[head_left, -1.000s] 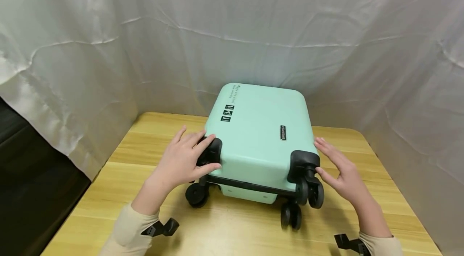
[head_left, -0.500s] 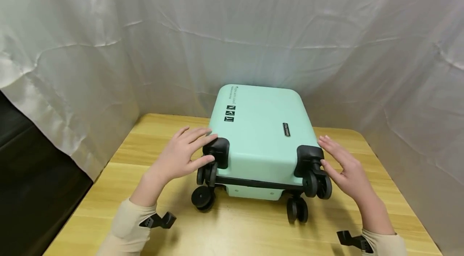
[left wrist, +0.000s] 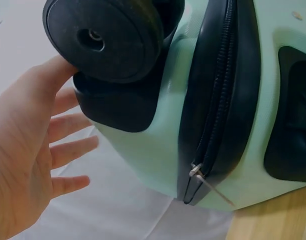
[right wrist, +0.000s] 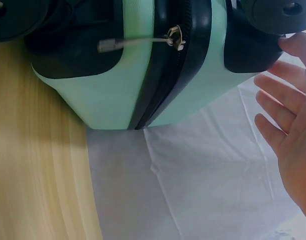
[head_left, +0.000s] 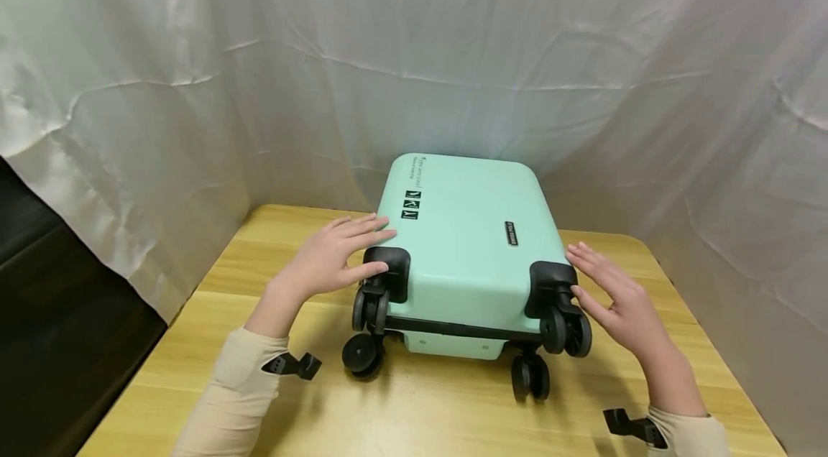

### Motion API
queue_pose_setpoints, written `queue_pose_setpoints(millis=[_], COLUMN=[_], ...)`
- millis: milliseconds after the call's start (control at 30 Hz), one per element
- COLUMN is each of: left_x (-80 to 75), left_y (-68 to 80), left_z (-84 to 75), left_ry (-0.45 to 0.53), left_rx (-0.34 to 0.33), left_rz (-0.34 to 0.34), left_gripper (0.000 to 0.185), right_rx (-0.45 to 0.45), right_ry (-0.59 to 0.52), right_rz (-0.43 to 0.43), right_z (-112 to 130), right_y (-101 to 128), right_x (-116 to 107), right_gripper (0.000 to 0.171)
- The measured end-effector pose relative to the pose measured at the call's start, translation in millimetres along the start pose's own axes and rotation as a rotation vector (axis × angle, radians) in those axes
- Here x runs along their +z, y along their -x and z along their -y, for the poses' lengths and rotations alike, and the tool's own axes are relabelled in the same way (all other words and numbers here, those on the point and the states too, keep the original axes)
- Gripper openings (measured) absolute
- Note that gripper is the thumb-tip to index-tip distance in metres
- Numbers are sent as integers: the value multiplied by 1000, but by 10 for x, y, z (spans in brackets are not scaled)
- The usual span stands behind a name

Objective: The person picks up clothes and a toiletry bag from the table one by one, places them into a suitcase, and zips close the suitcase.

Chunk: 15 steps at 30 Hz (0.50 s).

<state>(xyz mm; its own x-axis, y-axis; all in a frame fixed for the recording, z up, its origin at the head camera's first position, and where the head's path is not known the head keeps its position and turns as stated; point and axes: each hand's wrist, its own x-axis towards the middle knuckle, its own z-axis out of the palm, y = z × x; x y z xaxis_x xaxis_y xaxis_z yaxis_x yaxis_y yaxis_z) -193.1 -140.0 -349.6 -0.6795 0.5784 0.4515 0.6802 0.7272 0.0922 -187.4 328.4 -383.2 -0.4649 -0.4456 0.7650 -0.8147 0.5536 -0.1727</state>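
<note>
A mint-green hard suitcase (head_left: 466, 248) lies flat on the wooden table (head_left: 420, 417), its four black wheels (head_left: 361, 355) facing me. My left hand (head_left: 333, 259) lies open against its near left corner, with the thumb on the black wheel housing (head_left: 388, 270) and the fingers straight along the side. My right hand (head_left: 614, 299) is open at the near right corner, next to the right wheel (head_left: 569, 331). In the left wrist view my left hand's (left wrist: 23, 160) flat palm is beside a wheel (left wrist: 103, 37) and the black zipper (left wrist: 215, 110). The right wrist view shows my right hand's (right wrist: 293, 150) straight fingers by the case (right wrist: 103, 100).
White cloth (head_left: 414, 47) hangs close around the table's back and both sides, right behind the suitcase. A dark gap (head_left: 52, 313) opens past the table's left edge. Bare tabletop lies in front of the wheels and to either side of the case.
The suitcase has turned and slid a little right, squaring up. My left hand has lifted off the wheel housing and straightened along the side. My right hand has barely moved.
</note>
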Motion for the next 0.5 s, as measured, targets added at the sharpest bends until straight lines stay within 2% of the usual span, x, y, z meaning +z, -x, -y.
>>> queue_pose_setpoints(millis=[133,367,500], left_x=[44,119,168], left_y=[6,91,174], left_z=[-31,-42,-14], left_ry=[60,50,114], left_rx=[-4,-48,-45], left_rz=[-15,-2,-59], left_gripper=[54,55,53], right_rx=[-20,-8,45], right_ry=[-3,10,4], right_rz=[-7,-19,-26], right_z=[-11,-32,-33], right_y=[-22,-48,21], right_x=[-21,1,9], right_gripper=[56,55,48])
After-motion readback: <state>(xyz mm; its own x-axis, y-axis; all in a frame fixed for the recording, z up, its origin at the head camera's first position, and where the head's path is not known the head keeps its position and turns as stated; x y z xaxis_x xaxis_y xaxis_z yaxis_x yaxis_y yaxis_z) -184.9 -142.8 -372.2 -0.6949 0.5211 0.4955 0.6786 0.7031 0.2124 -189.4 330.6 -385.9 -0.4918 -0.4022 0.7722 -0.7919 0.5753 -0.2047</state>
